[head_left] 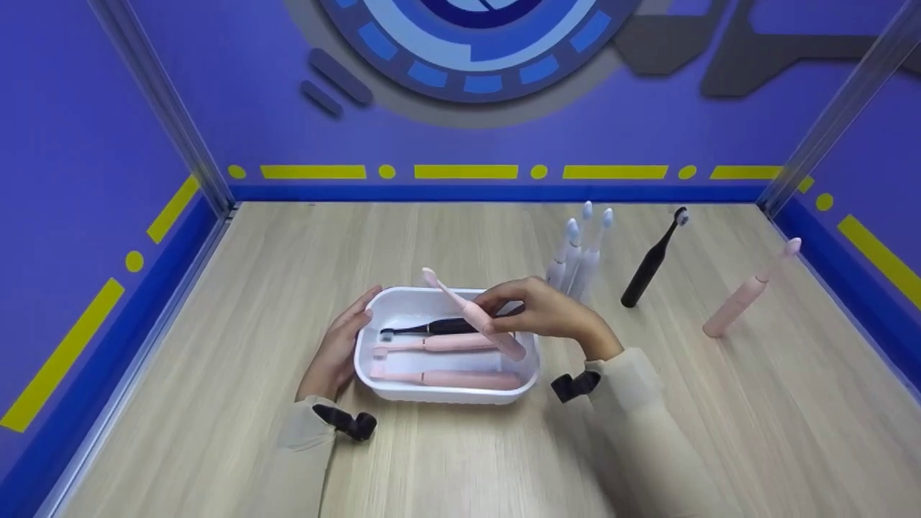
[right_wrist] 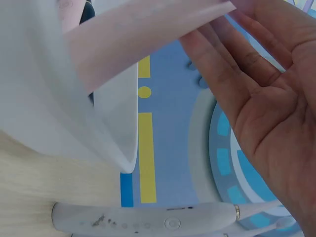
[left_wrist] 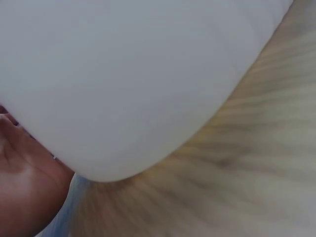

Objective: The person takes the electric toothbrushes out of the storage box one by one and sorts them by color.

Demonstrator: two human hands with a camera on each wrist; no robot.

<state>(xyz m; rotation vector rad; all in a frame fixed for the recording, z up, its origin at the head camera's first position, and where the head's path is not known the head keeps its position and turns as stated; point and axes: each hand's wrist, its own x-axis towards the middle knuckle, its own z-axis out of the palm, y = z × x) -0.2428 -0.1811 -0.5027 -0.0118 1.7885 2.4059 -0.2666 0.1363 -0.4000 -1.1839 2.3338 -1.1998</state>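
A pink electric toothbrush (head_left: 473, 314) is pinched between the fingertips and thumb of my right hand (head_left: 540, 311). It tilts over a white plastic basket (head_left: 532, 374), brush head up to the left; its handle (right_wrist: 143, 37) also shows in the right wrist view. At the basket's left end, my left hand (head_left: 337, 352) rests along the outer wall, thumb by the rim. Its palm (left_wrist: 29, 182) appears beside the wall in the left wrist view. Inside the basket lie a black toothbrush (head_left: 447, 327) and two pink toothbrushes, one middle (head_left: 457, 343), one front (head_left: 471, 379).
Behind my right hand stand several white toothbrushes (head_left: 573, 255). Further right are an upright black toothbrush (head_left: 645, 267) and an upright pink toothbrush (head_left: 737, 306). Blue panels (head_left: 460, 144) enclose the wooden table (head_left: 237, 324) at the back and sides.
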